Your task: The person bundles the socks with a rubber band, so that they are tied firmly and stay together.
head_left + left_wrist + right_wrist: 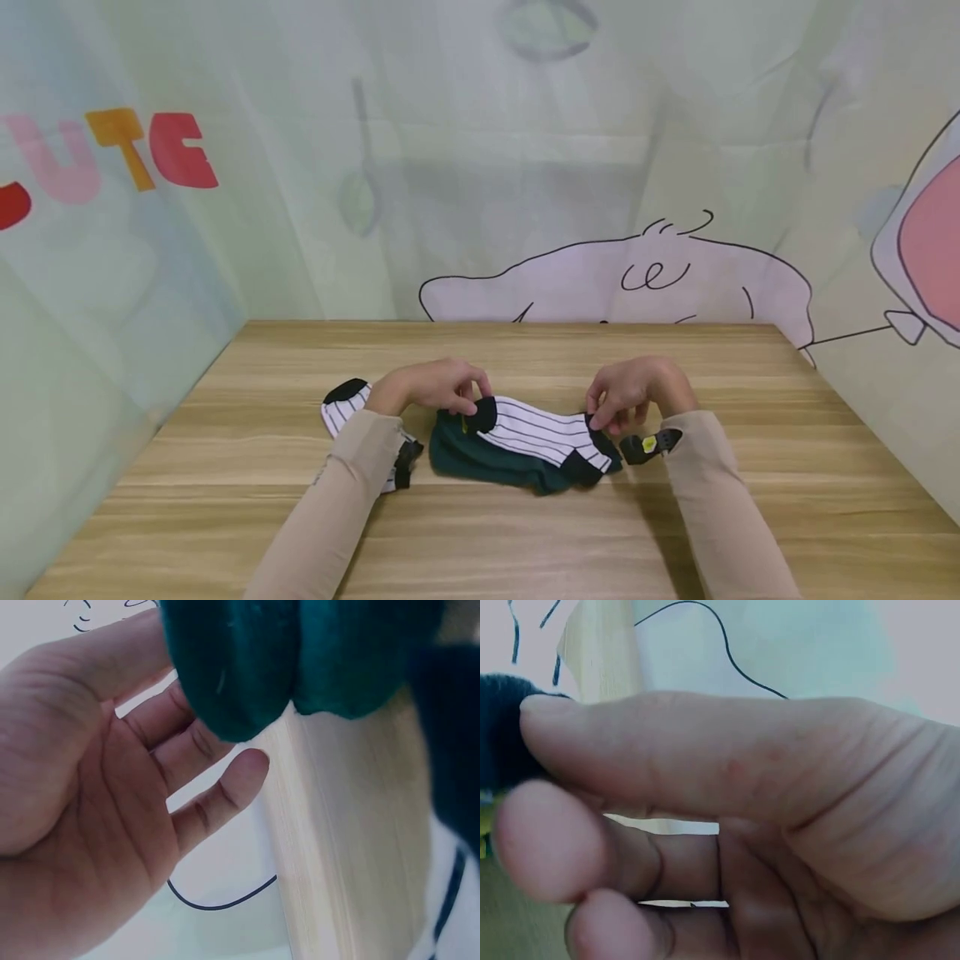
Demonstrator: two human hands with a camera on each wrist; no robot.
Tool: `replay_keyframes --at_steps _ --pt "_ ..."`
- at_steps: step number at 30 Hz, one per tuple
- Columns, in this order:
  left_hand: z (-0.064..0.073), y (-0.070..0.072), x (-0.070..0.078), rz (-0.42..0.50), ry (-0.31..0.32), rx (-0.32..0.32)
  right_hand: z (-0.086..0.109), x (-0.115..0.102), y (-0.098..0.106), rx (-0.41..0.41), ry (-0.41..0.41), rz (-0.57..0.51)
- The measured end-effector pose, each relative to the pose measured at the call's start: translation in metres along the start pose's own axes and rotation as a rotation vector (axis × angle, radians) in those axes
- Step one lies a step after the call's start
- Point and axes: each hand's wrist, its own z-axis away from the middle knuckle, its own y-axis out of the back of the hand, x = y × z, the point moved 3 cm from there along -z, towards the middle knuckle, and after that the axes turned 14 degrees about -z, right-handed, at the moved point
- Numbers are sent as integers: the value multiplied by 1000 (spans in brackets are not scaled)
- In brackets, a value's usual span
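Note:
A white ankle sock with thin dark stripes and black ends lies on top of a dark green sock on the table. My left hand has its thumb and index finger at the striped sock's black left end. In the left wrist view, green fabric covers those fingertips, while the other fingers are loosely bent. At the opposite end, my right hand pinches the black cuff between thumb and index finger. Another striped sock lies to the left, partly hidden under my left forearm.
The wood-grain table runs back to a printed cloth backdrop with letters and a cartoon drawing. A black band with a yellow label is on my right wrist.

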Motion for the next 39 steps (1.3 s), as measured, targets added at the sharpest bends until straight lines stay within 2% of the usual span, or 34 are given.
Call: replay_keyframes --at_steps 15,23,31,39 --pt "-4 1 3 -30 7 11 -4 2 0 25 -18 -8" --pt "-6 2 -1 -56 10 13 -5 0 1 40 -19 -26" --pt "-3 1 -6 -114 62 33 -10 -3 -3 64 11 -25" --pt "3 3 -10 -152 172 127 -17 -11 -3 193 104 24"
